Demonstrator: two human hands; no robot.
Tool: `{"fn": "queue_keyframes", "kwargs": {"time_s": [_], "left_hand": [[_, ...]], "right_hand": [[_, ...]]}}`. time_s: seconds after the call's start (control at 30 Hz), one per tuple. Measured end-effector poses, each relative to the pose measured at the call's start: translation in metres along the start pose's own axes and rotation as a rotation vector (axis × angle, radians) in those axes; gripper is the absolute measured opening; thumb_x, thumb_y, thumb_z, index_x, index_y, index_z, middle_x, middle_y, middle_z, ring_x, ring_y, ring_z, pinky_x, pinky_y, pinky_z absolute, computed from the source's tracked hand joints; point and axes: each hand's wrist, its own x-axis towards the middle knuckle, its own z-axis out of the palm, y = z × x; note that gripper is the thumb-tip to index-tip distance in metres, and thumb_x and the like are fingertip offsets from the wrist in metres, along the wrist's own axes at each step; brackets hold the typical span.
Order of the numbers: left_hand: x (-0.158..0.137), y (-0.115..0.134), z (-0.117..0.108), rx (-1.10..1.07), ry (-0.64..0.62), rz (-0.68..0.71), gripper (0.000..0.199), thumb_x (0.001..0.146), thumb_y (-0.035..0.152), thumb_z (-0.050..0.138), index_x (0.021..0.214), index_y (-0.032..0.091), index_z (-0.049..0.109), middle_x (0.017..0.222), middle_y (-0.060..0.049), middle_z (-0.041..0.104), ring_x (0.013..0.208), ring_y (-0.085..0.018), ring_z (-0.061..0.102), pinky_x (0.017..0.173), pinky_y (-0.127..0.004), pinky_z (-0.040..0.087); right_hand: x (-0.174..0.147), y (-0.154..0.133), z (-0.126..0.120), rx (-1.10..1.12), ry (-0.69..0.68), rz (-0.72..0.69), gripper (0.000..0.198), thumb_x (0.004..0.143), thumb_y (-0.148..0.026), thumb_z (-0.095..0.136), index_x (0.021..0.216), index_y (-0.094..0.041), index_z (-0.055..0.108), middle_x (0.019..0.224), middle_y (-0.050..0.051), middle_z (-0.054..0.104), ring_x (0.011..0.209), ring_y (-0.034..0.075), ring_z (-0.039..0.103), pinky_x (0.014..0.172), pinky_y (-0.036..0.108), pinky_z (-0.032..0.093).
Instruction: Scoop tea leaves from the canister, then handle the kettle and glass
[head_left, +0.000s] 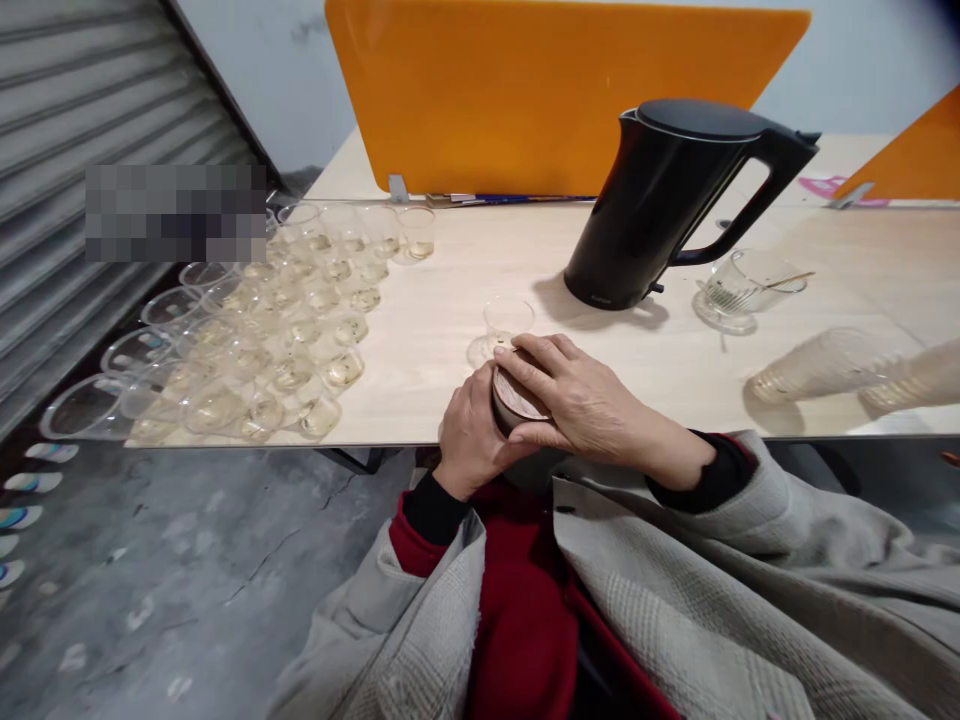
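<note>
At the table's front edge, both hands are closed on a small round canister (517, 398) with a pale, wood-like top and a dark rim. Its side wraps into my left hand (474, 430), fingers curled around it. My right hand (577, 395) grips it from above, fingers over the top and thumb along the near rim. The lower part of the canister is hidden by the hands. Just beyond them a clear plastic cup (508, 316) stands on the table, its lower part partly covered by my fingers.
Several clear cups with a little pale liquid (289, 325) crowd the table's left side. A black electric kettle (645, 200) stands behind my right hand. Right of it are a ribbed glass (754, 285) and stacked plastic cups (825, 365). An orange divider (525, 95) lines the back.
</note>
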Motion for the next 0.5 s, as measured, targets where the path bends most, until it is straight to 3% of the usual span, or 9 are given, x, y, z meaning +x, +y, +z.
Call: {"fn": "queue_keyframes", "kwargs": {"time_s": [0.23, 0.4, 0.5], "left_hand": [[-0.001, -0.004, 0.0, -0.027, -0.026, -0.011, 0.113, 0.082, 0.098, 0.052, 0.159, 0.016, 0.038, 0.144, -0.023, 0.068, 0.128, -0.038, 0.072, 0.106, -0.053, 0.06], [-0.001, -0.003, -0.001, -0.013, -0.08, -0.012, 0.107, 0.083, 0.089, 0.064, 0.16, 0.019, 0.038, 0.145, -0.021, 0.068, 0.127, -0.037, 0.072, 0.106, -0.053, 0.059], [0.001, -0.002, -0.003, -0.014, -0.109, 0.02, 0.104, 0.083, 0.084, 0.07, 0.158, 0.018, 0.042, 0.145, -0.022, 0.068, 0.127, -0.038, 0.071, 0.108, -0.055, 0.058]], "right_hand": [[-0.002, -0.002, 0.008, 0.039, -0.013, 0.06, 0.1, 0.09, -0.082, 0.06, 0.165, -0.017, 0.047, 0.156, 0.024, 0.051, 0.126, 0.042, 0.055, 0.103, 0.062, 0.059], [-0.011, 0.001, 0.013, 0.111, 0.038, 0.066, 0.093, 0.092, -0.064, 0.075, 0.168, -0.022, 0.042, 0.156, 0.023, 0.051, 0.133, 0.042, 0.055, 0.106, 0.064, 0.058], [-0.017, 0.004, 0.015, 0.149, 0.083, 0.077, 0.093, 0.092, -0.063, 0.076, 0.17, -0.027, 0.039, 0.155, 0.021, 0.052, 0.135, 0.043, 0.056, 0.107, 0.066, 0.057]]}}
